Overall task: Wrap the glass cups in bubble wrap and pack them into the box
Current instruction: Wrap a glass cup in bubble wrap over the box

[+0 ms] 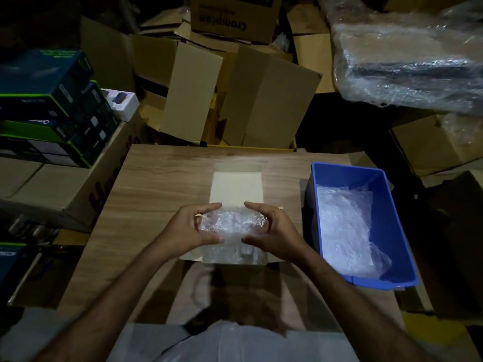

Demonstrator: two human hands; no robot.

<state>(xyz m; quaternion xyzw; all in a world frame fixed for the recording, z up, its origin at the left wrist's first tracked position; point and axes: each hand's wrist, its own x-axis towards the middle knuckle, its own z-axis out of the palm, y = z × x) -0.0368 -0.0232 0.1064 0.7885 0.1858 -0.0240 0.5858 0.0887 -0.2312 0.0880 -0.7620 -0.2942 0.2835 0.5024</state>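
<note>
Dim storeroom stacked with cartons; wood-grain bench (162,184) holds the packing job.

Both hands hold a bubble-wrapped cup (232,222) above the open box (236,189), which sits mid-bench with flaps splayed. Left hand (190,229) and right hand (274,235) cup the bundle from either end, fingers (209,207) curled over the top and thumbs underneath, so the loose wrap probably stays closed and the glass is supported on both sides for lowering in. Bundle is a lumpy, translucent, crinkly, roughly cylindrical shape lying sideways; glass inside can't be made out. More clear wrap seems to lie in the box below, too blurred to tell what. Box is plain pale cardboard. Blue bin (386,205), rigid plastic, sits just right of the box with spare bubble wrap sheets (345,226) inside, within easy reach.
</note>
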